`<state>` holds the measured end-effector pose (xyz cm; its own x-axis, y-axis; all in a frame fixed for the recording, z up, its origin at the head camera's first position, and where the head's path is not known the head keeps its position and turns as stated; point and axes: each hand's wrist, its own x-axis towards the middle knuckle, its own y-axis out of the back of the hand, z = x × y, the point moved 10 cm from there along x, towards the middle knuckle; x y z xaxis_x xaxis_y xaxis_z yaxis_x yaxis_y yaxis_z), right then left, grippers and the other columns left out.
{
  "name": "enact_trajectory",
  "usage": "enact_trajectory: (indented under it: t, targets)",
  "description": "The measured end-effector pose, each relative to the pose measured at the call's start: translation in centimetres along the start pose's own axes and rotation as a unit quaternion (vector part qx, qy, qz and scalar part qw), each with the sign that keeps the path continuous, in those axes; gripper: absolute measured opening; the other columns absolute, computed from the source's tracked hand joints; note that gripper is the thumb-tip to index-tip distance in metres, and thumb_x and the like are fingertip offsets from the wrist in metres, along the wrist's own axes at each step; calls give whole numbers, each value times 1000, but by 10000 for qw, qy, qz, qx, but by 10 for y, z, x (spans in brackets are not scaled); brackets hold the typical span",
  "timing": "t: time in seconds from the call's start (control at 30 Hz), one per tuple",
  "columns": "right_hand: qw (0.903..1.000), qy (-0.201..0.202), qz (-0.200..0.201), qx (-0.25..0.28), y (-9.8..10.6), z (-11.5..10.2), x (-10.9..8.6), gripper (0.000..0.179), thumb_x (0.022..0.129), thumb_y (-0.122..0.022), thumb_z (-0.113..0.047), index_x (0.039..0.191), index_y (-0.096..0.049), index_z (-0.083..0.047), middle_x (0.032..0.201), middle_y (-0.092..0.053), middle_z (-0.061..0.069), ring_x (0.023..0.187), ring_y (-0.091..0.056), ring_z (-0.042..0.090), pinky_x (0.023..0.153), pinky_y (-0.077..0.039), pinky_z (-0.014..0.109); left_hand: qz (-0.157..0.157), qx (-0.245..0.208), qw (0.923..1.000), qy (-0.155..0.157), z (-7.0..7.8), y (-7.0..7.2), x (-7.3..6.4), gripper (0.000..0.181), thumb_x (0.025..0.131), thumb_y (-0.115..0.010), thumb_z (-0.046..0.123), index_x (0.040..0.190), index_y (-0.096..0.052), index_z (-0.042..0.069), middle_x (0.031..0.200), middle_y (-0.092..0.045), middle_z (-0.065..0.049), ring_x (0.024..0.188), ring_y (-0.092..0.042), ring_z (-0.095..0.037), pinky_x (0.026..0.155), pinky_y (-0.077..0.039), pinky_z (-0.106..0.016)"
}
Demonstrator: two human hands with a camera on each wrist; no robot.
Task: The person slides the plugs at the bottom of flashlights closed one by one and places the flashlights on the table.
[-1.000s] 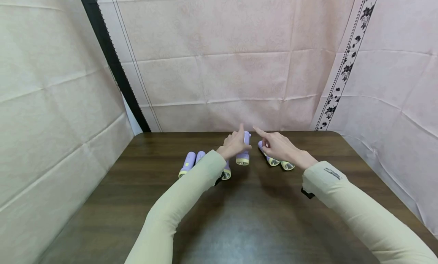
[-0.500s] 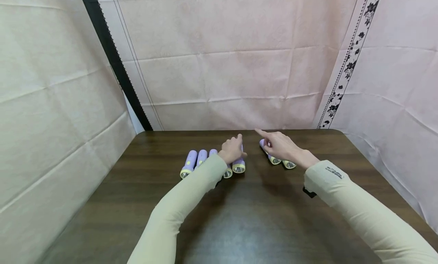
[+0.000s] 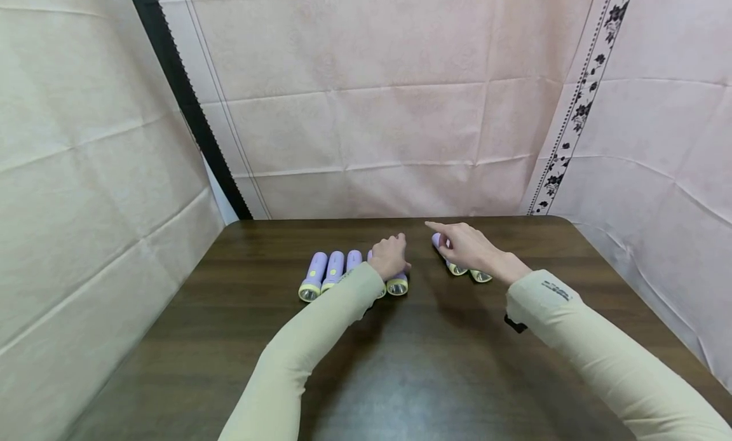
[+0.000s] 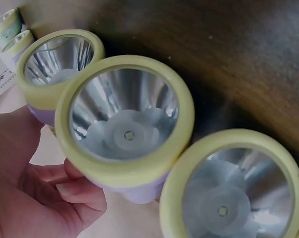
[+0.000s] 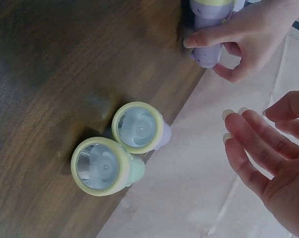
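Observation:
My left hand (image 3: 387,257) grips a lilac flashlight (image 3: 397,285) with a pale yellow head, at the right end of a row of similar flashlights. In the right wrist view, the thumb (image 5: 209,37) and a finger are on opposite sides of its body. Its lens faces the near side of the table. To its left, the lilac flashlights (image 3: 314,276) lie side by side; my forearm partly covers some of them. My right hand (image 3: 466,245) holds nothing, its index finger extended, over a separate lilac flashlight (image 5: 163,136) and a mint green one (image 5: 137,170) lying together.
The dark wooden table (image 3: 400,377) has a back edge just beyond the flashlights. Pale cloth (image 3: 400,110) hangs behind it and along both sides, with a black strip (image 3: 189,98) at the left and a floral border (image 3: 580,110) at the right.
My left hand has drawn its flashlight toward me and slightly left, up against the row's right end. The right hand has stayed nearly in place, its index finger dipping slightly.

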<state>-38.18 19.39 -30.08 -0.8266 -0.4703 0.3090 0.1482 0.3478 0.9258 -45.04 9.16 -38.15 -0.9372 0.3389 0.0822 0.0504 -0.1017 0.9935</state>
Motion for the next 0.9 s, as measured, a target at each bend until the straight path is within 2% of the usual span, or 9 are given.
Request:
enact_trajectory:
  t: [0.27,0.5,0.63,0.7,0.83,0.9]
  targets:
    - [10000,-26,49,-12,2,4,-3,52,83,-56,0,134,-55,-6,79,-67,-1,65,-53,8,57,-43,26,-220,277,9993,78,1,-7,5,52,83,-73,43,118,-54,9,113,-66,-8,99,-66,-25,76,-55,-38]
    - [10000,-58,77,-15,6,8,-5,49,82,-56,0,131,-58,-6,78,-67,-2,67,-55,9,59,-45,27,-224,349,9991,47,3,-8,5,54,82,-73,45,118,-53,10,113,-66,-7,100,-66,-25,75,-55,-38]
    - [9999,-127,97,-15,11,12,-7,48,84,-56,-1,131,-57,-5,77,-65,-2,65,-54,9,59,-44,27,-245,352,9990,91,7,-2,4,57,82,-72,48,118,-52,10,114,-65,-8,102,-66,-26,76,-55,-39]
    - [9998,-146,144,-42,14,15,-8,47,84,-56,-2,131,-57,-5,77,-65,-1,64,-53,9,58,-43,28,-125,350,9992,110,11,6,6,56,83,-71,48,118,-52,9,115,-65,-9,103,-66,-28,77,-56,-39]
    - [9994,-186,226,-167,20,21,-11,46,85,-56,-2,131,-58,-5,79,-67,-1,64,-54,10,59,-43,28,180,194,9996,58,26,19,16,47,90,-66,41,120,-54,7,117,-66,-9,104,-67,-28,79,-56,-39]
    - [9993,-248,207,-196,21,24,-13,46,85,-56,-3,130,-58,-6,78,-67,-1,64,-54,10,59,-43,29,210,-98,9997,11,36,20,22,42,92,-63,36,120,-56,5,117,-66,-11,103,-67,-29,80,-56,-39]
